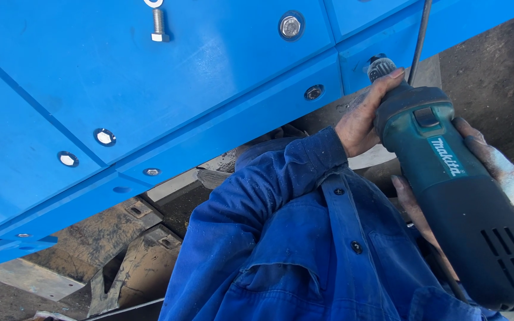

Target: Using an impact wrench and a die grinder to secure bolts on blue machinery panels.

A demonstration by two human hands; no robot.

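Observation:
I hold a teal and black hand grinder [447,178] in both hands. My left hand [361,119] wraps the front of the tool just behind its head, the blue sleeve [269,190] running back toward me. My right hand [495,166] grips the tool's body from behind, with fingers showing on both sides. The grinder's small head [381,66] sits against the edge of a blue panel [209,77], beside a recessed bolt hole [313,92]. A dark cable [419,41] runs up past the tool.
The blue panel carries several recessed bolt heads [291,26] [105,137], and a loose bolt [159,27] rests on it. Rusty steel brackets [132,249] and a dirty grey surface [495,77] lie beyond the panel. My blue work jacket [328,261] fills the lower middle.

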